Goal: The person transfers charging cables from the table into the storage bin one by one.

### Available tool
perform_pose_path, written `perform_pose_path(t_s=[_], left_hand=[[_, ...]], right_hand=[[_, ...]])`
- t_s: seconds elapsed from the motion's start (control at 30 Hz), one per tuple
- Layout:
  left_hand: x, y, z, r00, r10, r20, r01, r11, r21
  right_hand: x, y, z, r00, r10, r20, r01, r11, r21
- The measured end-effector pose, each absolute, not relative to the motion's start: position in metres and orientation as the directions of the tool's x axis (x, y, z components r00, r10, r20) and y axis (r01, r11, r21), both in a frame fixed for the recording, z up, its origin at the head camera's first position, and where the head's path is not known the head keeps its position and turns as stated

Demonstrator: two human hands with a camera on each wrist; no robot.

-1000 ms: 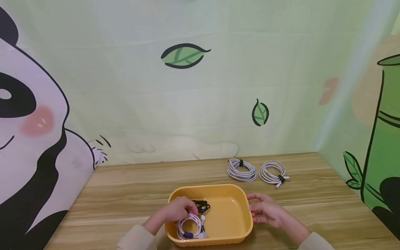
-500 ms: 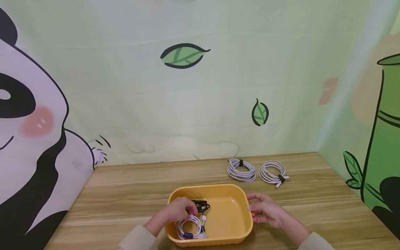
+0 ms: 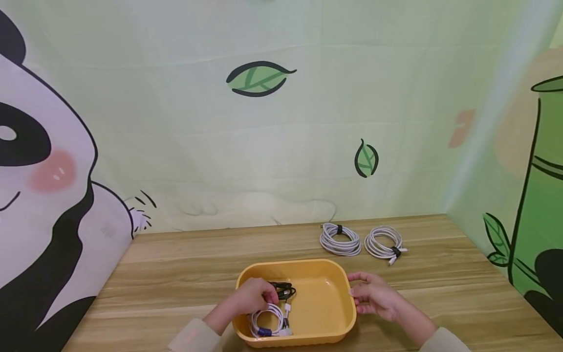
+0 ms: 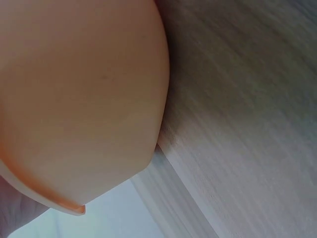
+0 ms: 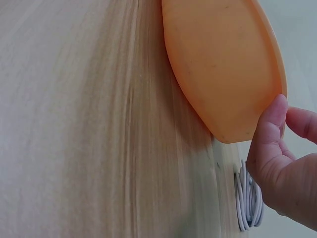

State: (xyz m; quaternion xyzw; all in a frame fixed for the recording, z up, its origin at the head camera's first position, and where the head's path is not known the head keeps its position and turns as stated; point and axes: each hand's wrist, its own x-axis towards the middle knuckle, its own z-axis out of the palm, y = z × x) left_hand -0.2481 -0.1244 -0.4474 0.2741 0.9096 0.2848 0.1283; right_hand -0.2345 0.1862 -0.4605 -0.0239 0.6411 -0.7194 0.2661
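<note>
A coiled white cable (image 3: 280,317) lay in the yellow tray (image 3: 323,310), just under the left hand's (image 3: 252,295) bent fingers; whether they gripped it, I couldn't tell. The right hand (image 3: 374,296) pinched the tray's rim. Wood-grain tabletop (image 3: 176,274) stretched back to a panda-print backdrop (image 3: 189,142).

Pale green backdrop (image 3: 198,137), lightly creased, printed with a larger leaf (image 3: 259,80) and a smaller leaf (image 3: 366,160), behind a wood-grained surface (image 3: 176,278). At left, a panda (image 3: 39,127) (black and white, with a pink cheek); at right, a green bamboo stalk (image 3: 551,132). A pale diagonal streak (image 3: 489,107) descends to the surface's far right corner.
</note>
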Motion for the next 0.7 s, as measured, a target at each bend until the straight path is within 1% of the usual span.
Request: perform_pose_path(t_s=[0.33,0.57,0.7], left_hand=[[-0.2475,-0.1240,-0.4457,-0.813,0.576,-0.088,0.428,0.693,0.580],[-0.2481,-0.1247,-0.4445,-0.799,0.599,-0.055,0.452,0.659,0.601],[-0.2499,-0.1261,-0.4418,-0.790,0.608,-0.081,0.426,0.638,0.641]], right_hand=[[-0.2345,0.1868,-0.4608,-0.856,-0.419,-0.303,0.351,-0.039,-0.936],[-0.2343,0.1866,-0.4604,-0.855,-0.419,-0.306,0.354,-0.041,-0.934],[-0.2341,0.1864,-0.4602,-0.856,-0.416,-0.307,0.355,-0.040,-0.934]])
